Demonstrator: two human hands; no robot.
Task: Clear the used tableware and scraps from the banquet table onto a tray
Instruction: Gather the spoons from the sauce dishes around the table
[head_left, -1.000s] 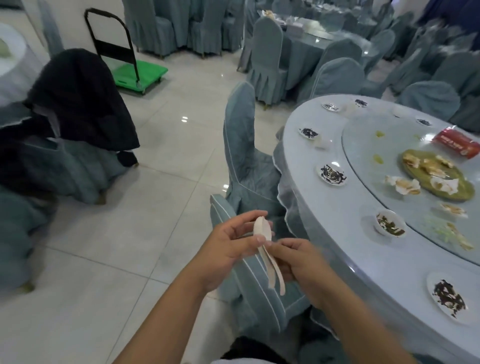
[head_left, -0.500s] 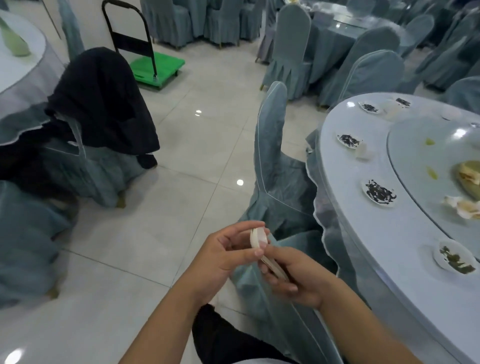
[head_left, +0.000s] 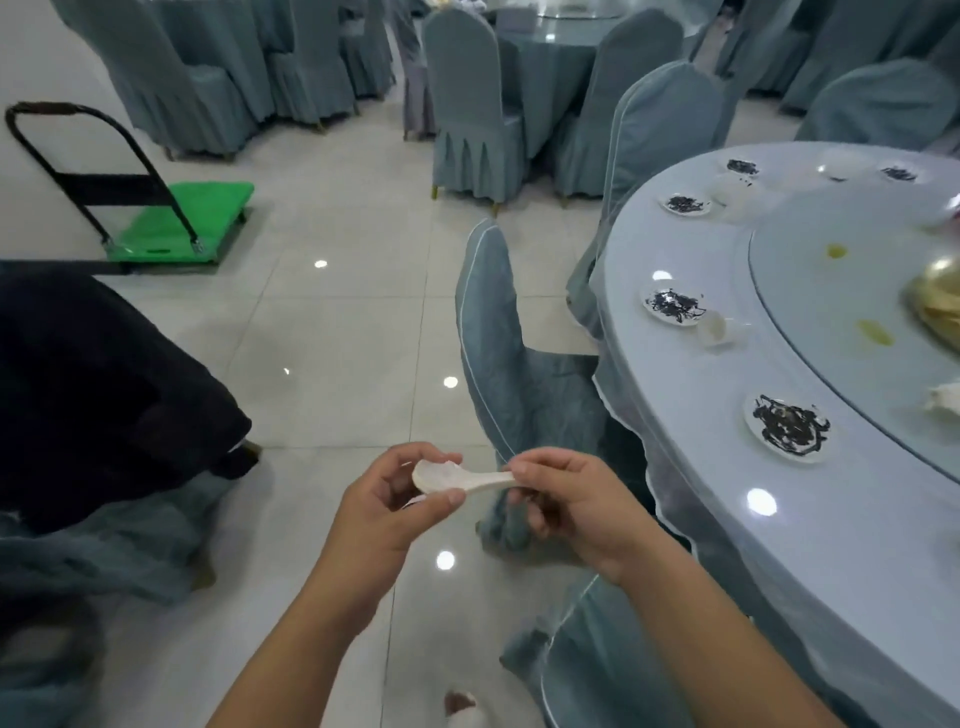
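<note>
Both hands hold white ceramic soup spoons (head_left: 452, 479) over the floor, left of the banquet table (head_left: 737, 499). My left hand (head_left: 387, 512) curls round the bowl end, thumb below it. My right hand (head_left: 566, 506) pinches the handle end. How many spoons are stacked I cannot tell. On the table lie small white plates with dark scraps (head_left: 787, 426) (head_left: 674, 304) (head_left: 684, 203), a small white cup (head_left: 716, 329), and a glass turntable (head_left: 852, 291) with yellow spills.
A covered chair (head_left: 511, 374) stands between me and the table, another at the lower right (head_left: 587, 654). A green platform trolley (head_left: 171, 223) is parked at the far left. A dark coat (head_left: 104, 384) drapes a chair on the left. More covered chairs and tables fill the back.
The spoons have turned from upright to lying level between my hands. My view has swung left and away from the table, so less of the turntable shows.
</note>
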